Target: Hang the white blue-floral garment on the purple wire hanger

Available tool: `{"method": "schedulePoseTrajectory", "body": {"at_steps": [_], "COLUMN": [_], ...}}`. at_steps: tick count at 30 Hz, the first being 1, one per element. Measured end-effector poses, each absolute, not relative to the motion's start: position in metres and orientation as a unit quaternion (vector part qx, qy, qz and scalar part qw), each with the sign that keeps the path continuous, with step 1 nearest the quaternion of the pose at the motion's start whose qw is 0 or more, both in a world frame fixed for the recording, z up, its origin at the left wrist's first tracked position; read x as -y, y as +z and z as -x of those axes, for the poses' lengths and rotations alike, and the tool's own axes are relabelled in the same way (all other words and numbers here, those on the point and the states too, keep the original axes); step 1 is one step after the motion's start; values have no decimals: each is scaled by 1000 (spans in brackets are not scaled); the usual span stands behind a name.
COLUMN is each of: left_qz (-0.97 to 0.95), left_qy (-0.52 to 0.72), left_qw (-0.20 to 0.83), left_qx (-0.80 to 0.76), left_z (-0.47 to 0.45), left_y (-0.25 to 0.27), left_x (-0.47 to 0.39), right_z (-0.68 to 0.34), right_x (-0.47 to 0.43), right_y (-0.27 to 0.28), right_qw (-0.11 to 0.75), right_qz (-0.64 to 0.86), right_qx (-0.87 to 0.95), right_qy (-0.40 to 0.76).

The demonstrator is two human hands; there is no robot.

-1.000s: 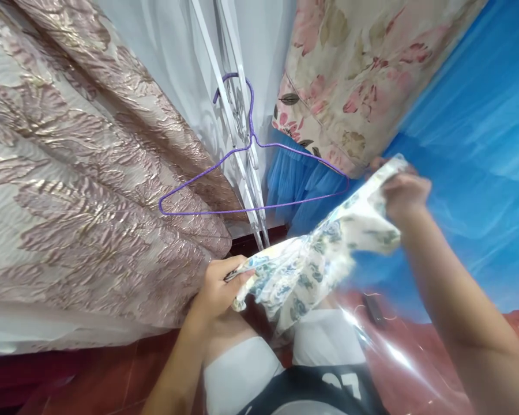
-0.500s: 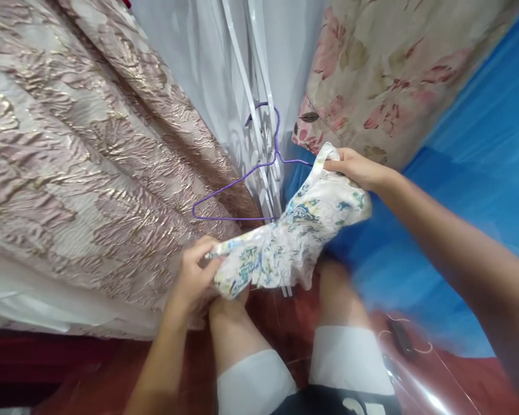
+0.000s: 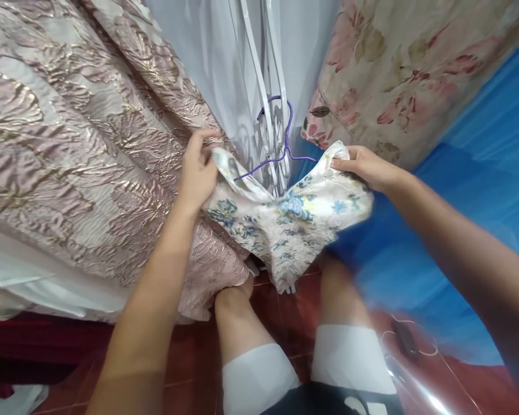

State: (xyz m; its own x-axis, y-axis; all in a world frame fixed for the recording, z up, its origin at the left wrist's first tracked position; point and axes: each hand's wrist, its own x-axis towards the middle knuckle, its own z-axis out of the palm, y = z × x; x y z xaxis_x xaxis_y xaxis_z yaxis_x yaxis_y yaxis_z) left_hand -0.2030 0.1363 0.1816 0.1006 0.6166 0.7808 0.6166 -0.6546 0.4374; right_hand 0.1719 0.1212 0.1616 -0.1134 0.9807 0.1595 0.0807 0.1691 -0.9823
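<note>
Spread between both hands is a small white top (image 3: 292, 222) with blue and yellow flowers. My left hand (image 3: 200, 170) grips it by the shoulder on the left side. My right hand (image 3: 361, 165) pinches the other shoulder strap. A purple hanger (image 3: 288, 141) runs down into the neckline, its hook showing above the top. Both hanger ends are hidden by the cloth, and the hook lies by white metal bars.
White metal bars (image 3: 258, 69) rise behind the hanger. Pink brocade fabric (image 3: 90, 144) hangs on the left, floral fabric (image 3: 384, 75) and blue cloth (image 3: 467, 202) on the right. A black adapter with a cord (image 3: 405, 339) lies on the red tiled floor (image 3: 194, 369).
My left hand has risen with the left side of the top, bringing its shoulder over the hanger's left arm. My right hand keeps its hold with little movement.
</note>
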Motion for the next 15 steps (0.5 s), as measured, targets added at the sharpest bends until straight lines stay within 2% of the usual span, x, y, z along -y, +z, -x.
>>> {"method": "schedulePoseTrajectory", "body": {"at_steps": [5, 7, 11, 15], "left_qz": [755, 756, 766, 773], "left_qy": [-476, -456, -453, -465], "left_qw": [-28, -42, -30, 36], "left_qx": [449, 468, 455, 430], "left_z": [177, 181, 178, 146], "left_y": [177, 166, 157, 182], "left_x": [-105, -91, -82, -89], "right_z": [-186, -193, -202, -216], "right_x": [-97, -81, -63, -60], "right_y": [142, 134, 135, 154], "right_qw": [573, 555, 452, 492], "right_qz": [460, 460, 478, 513], "right_qx": [593, 634, 715, 670], "right_qy": [331, 279, 235, 214]}}
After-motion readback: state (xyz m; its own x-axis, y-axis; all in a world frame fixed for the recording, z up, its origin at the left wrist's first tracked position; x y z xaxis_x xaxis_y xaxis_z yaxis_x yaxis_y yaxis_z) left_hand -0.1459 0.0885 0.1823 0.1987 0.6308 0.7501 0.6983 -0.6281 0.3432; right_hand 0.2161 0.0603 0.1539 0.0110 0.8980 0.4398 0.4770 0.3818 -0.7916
